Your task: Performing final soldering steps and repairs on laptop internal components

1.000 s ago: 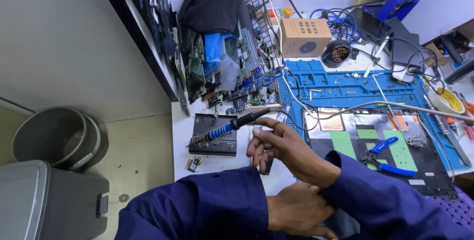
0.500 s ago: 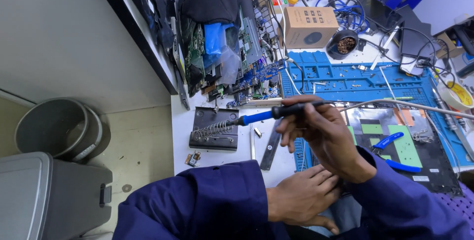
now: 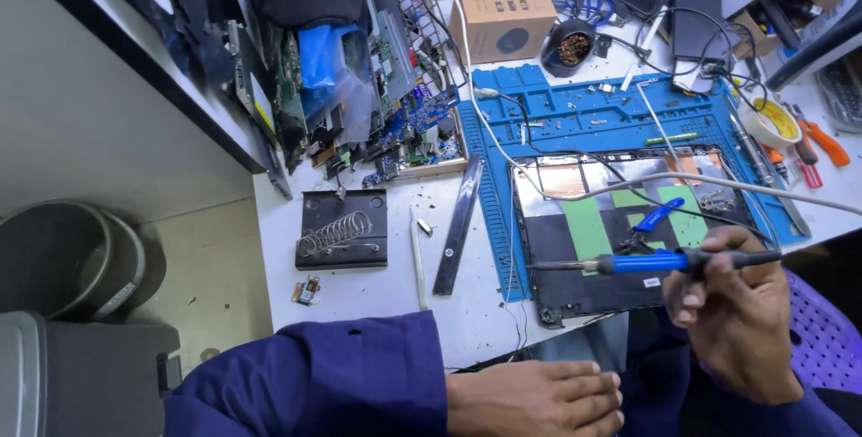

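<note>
**Soldering iron held over opened device**

Right hand (image 3: pixel 732 311) grips the blue-handled soldering iron (image 3: pixel 646 263), fingers closed round the handle; the tip points left, over the lower part of the opened device (image 3: pixel 575 248) lying on the blue mat (image 3: pixel 575 114). Left hand (image 3: pixel 534 397) rests flat and open, holding nothing, just below the device's near edge. The coil iron stand (image 3: pixel 341 230) sits well left of the device, beyond a black strip (image 3: pixel 458 226).

Blue-handled soldering iron (image 3: pixel 660 263), blue work mat (image 3: pixel 584 114), navy sleeve (image 3: pixel 314 374), brown cardboard box (image 3: pixel 501 19), black stand (image 3: pixel 342 229)
</note>
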